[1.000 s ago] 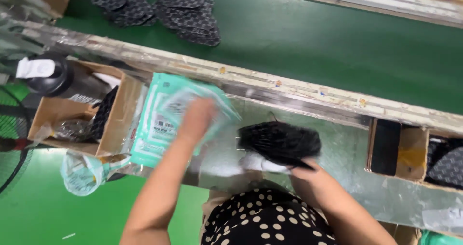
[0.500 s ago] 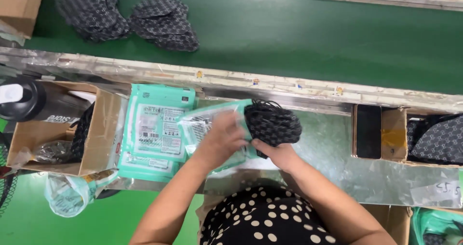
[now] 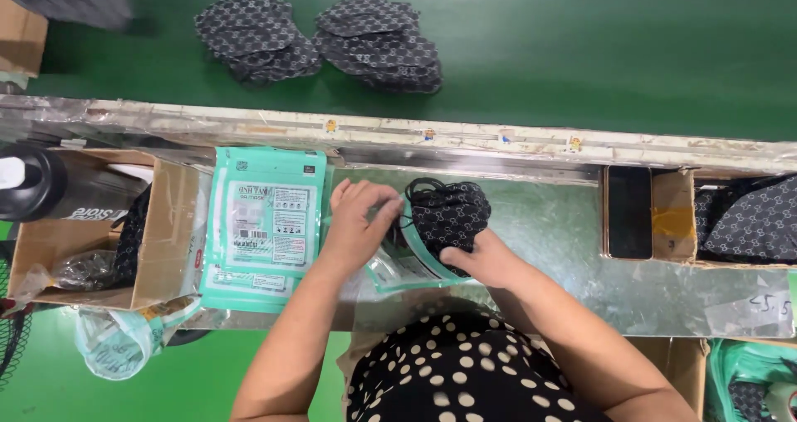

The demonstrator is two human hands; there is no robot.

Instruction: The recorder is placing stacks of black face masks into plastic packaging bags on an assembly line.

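Black patterned masks going into a mint-green pouch on a metal worktable.

The left hand (image 3: 359, 219) pinches the pouch (image 3: 407, 264) mouth, fingers curled on its edge. The right hand (image 3: 486, 260) grips the bundle of masks (image 3: 448, 214), partly inside the pouch. A stack of pouches (image 3: 264, 227) lies just left; 2 mask piles (image 3: 320, 40) sit on the green belt (image 3: 581, 57).

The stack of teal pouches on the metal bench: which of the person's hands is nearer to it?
Left. The left hand is just beside the stack of teal pouches, on its right. The right hand lies farther right, under the black masks.
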